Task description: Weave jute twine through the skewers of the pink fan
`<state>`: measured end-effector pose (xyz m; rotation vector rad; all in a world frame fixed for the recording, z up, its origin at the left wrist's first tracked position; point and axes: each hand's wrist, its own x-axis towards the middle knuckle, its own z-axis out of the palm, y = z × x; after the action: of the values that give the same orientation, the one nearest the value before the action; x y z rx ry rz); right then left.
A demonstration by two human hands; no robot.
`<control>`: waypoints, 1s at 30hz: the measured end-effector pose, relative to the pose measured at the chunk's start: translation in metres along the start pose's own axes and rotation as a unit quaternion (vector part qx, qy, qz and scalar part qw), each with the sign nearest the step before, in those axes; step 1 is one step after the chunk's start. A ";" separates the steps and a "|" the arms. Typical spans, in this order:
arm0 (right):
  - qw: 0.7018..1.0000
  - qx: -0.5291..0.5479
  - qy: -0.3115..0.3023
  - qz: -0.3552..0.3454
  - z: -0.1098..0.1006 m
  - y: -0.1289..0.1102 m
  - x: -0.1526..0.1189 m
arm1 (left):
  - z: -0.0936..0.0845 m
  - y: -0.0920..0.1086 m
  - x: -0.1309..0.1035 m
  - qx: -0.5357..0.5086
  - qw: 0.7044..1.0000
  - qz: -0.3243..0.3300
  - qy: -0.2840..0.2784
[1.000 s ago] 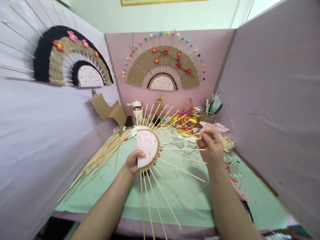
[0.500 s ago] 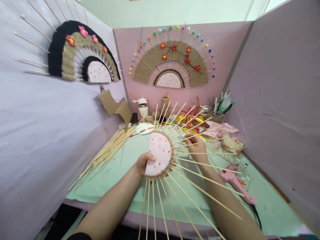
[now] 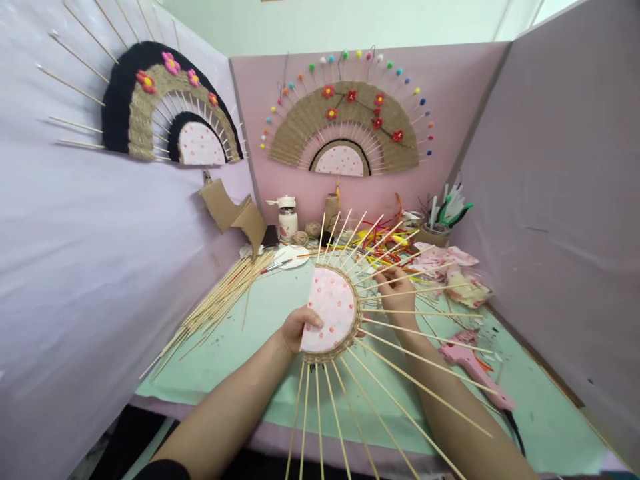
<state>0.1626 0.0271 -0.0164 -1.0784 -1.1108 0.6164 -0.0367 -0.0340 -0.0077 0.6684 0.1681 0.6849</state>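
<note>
My left hand (image 3: 303, 325) grips a half-round fan base (image 3: 333, 307) by its straight edge, thumb on the pink dotted face and fingers behind. Woven brown cord (image 3: 356, 327) runs round the curved edge, and thin wooden sticks (image 3: 400, 331) spread outward from it. Behind the sticks on the right is my right hand (image 3: 395, 287), its fingers pinched together near the upper right sticks; what they hold is too small to make out.
Loose sticks (image 3: 220, 300) lie on the green table (image 3: 210, 380) at left. A pink glue gun (image 3: 475, 377) rests at right. Behind are a white bottle (image 3: 287, 223), coloured strips (image 3: 390, 243) and patterned cloth (image 3: 445, 257). Finished fans (image 3: 395, 143) hang on the partitions.
The fan base and my left hand have shifted slightly right. My right hand stays at nearly the same spot, still pinched.
</note>
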 end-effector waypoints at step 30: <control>0.953 0.300 -0.049 0.010 -0.054 -0.050 0.009 | -0.006 0.025 -0.011 0.030 0.999 0.035 0.028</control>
<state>0.2107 -0.0049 0.0296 -0.5363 -0.9073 0.9563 -0.0604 -0.0240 0.0024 0.7166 0.2183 0.7695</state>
